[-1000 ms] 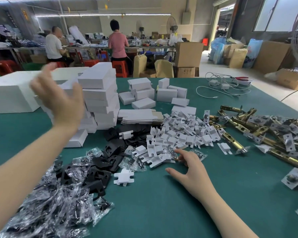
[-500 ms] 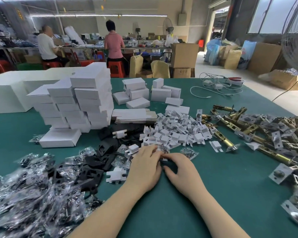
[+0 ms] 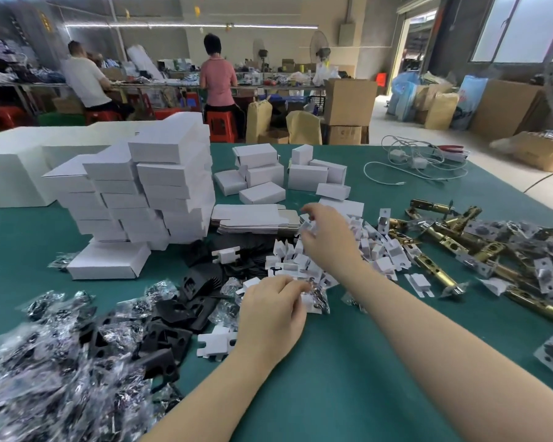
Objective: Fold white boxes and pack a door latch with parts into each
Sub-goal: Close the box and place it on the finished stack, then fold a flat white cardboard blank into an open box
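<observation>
Fingers: left hand [image 3: 270, 317] pinches parts bag [image 3: 318, 298]; right hand [image 3: 328, 237] pinches white insert [image 3: 307, 226]

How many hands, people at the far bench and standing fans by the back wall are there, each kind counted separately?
Hands: 2, left hand holding a small parts bag, right hand pinching a white card insert
People at the far bench: 2
Standing fans: 2
Total: 6

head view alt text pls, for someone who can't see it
Over a green table, the person's left hand pinches a small bagged part while the right hand picks a white cardboard insert from a pile, with stacked white boxes left and brass latches right.
</observation>
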`<state>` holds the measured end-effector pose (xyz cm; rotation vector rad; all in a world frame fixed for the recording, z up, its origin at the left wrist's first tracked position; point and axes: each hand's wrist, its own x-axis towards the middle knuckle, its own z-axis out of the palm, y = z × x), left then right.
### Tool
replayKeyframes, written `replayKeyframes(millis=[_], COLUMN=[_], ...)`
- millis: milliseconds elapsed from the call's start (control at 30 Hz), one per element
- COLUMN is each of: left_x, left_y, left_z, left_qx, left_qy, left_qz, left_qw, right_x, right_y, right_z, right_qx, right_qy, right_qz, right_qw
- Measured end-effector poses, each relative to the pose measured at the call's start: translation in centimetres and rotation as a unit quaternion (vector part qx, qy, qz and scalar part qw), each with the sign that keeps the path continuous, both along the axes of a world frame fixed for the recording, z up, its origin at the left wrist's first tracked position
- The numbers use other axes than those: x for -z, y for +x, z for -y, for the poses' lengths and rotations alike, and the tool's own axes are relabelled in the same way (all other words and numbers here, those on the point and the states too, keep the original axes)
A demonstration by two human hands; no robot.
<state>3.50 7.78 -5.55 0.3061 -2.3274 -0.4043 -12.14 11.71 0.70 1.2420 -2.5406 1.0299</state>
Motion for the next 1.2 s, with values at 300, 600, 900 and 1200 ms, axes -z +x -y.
replayKeyframes(millis=[300,600,900,1200], left_x=[0.4,0.1,0.2,0.4], left_y=[-0.4,-0.1,-0.1,0.1], left_z=[0.3,-0.1,-0.2,0.1], left_qx=[-0.005,0.003,0.011,0.012], left_qy=[0.012,0.019,0.013,0.104], left_qz=[-0.004,0.012,-0.017,-0.083], left_qw=[1.0,1.0,1.0,0.991], right_x=[1.2,1.7,0.4,-1.4], right_y=[-2.3,-2.0,-2.0,3.5], right_z=[8.3,9.0,6.6,-2.8], right_qx=[-0.037,0.0,0.05,0.032], right_qy=[0.178,0.323,0.251,-0.256], right_qz=[-0.096,-0.256,-0.217,0.08], right_qw=[0.979,0.911,0.942,0.963])
